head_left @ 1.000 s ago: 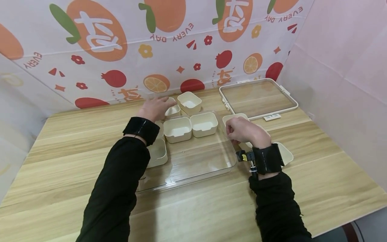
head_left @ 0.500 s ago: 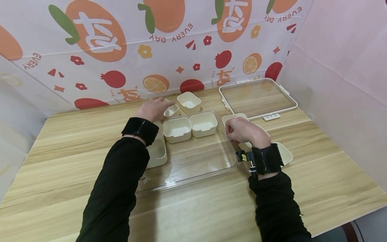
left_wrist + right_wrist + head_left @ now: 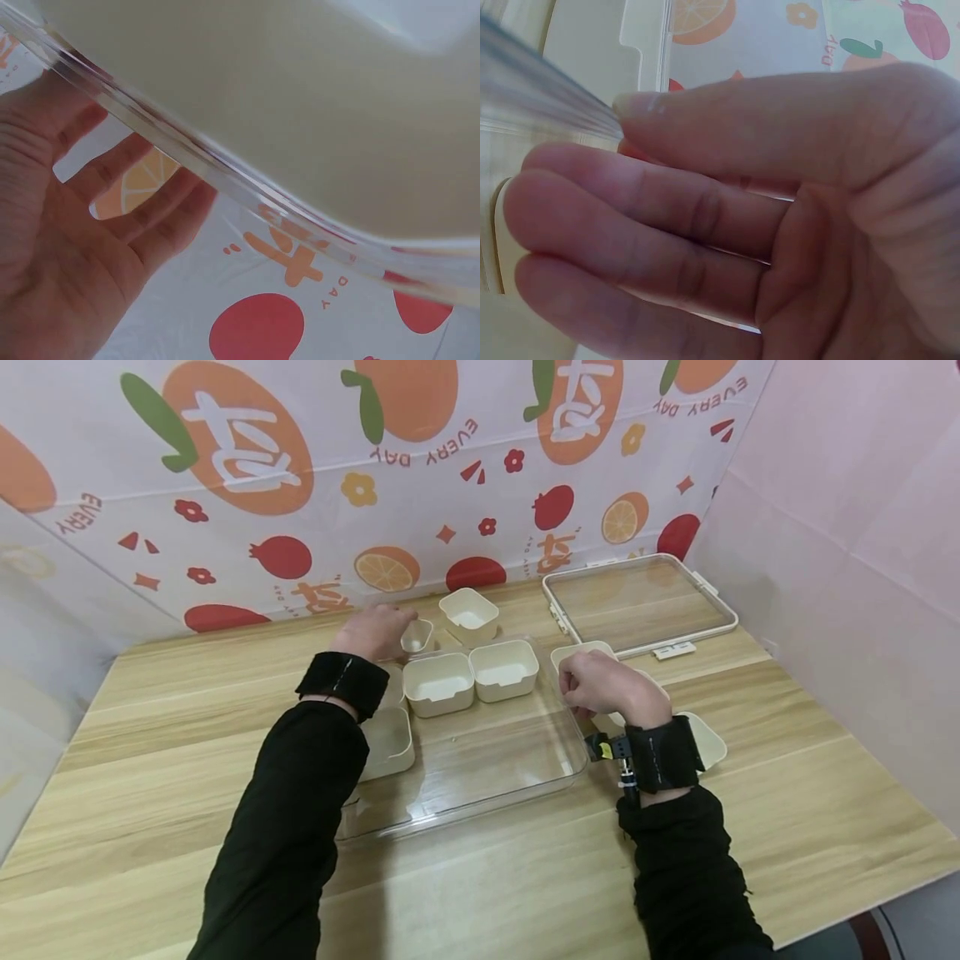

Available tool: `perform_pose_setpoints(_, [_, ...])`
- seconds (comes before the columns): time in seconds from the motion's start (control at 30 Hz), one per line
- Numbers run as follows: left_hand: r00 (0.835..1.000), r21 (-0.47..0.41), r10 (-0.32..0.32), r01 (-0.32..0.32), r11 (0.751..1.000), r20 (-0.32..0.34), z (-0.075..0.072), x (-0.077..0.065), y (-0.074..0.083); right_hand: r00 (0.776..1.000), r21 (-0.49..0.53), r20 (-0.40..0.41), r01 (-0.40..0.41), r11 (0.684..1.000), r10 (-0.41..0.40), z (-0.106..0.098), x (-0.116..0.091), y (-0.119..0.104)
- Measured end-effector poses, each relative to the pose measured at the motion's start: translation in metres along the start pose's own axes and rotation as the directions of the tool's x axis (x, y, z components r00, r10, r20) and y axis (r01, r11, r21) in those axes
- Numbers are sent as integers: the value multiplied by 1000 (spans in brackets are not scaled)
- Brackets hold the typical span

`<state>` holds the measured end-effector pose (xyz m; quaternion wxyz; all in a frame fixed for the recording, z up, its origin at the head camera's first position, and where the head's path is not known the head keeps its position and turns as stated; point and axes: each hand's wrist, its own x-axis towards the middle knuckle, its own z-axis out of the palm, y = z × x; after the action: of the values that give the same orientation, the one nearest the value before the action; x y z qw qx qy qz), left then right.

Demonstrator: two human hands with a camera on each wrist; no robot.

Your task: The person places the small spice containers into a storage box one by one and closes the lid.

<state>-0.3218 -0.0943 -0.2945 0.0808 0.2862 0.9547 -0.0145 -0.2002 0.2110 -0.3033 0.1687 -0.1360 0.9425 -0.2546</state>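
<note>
My left hand (image 3: 372, 632) is behind the clear tray's far left corner, fingertips at the rim of a small cream box (image 3: 417, 637), which it pinches. In the left wrist view its fingers go behind the tray's wall, their tips hidden, with a cream box (image 3: 285, 105) filling the foreground. My right hand (image 3: 606, 683) pinches the right rim of the clear tray (image 3: 495, 739) between thumb and index; the right wrist view shows the thumb tip (image 3: 639, 112) on that edge. Two cream boxes (image 3: 439, 687) stand side by side inside the tray, others along its left side.
A larger cream box (image 3: 469, 614) stands behind the tray. Further cream boxes (image 3: 707, 742) lie to the right, partly covered by the right hand and wrist. A clear lid with a white frame (image 3: 641, 602) lies at the back right, near the printed backdrop (image 3: 420, 510).
My left hand has drawn back slightly to the left, and the small box at its fingertips has shifted left and turned, away from the larger box behind the tray. The right hand stays in place.
</note>
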Motion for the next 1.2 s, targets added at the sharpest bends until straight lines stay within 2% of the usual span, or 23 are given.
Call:
perform_pose_setpoints(0.43, [999,-2,-33,33,999,0,-1,0,2,1000,10,2,3,1000,-3,-2,-1,0])
perform_pose_setpoints(0.6, [1000,3,-27,27,1000,-7,-2,0,1,1000,9,-3,0,1000,0,-2,-1,0])
perform_pose_setpoints(0.73, [999,7,-26,26,1000,-39,-4,-2,-3,1000,7,1,5,1000,-5,0,-1,-1])
perform_pose_setpoints(0.93, [985,29,-33,38,999,-170,-30,-7,1,1000,-3,-15,11,1000,-11,-1,-3,2])
perform_pose_setpoints(1.03, [982,20,-33,37,999,-185,-44,-14,8,1000,-3,-18,17,1000,-17,-1,-2,2])
perform_pose_setpoints(1.2, [982,34,-15,21,999,-186,-61,-27,22,1000,-10,-13,12,1000,-12,0,-1,-1])
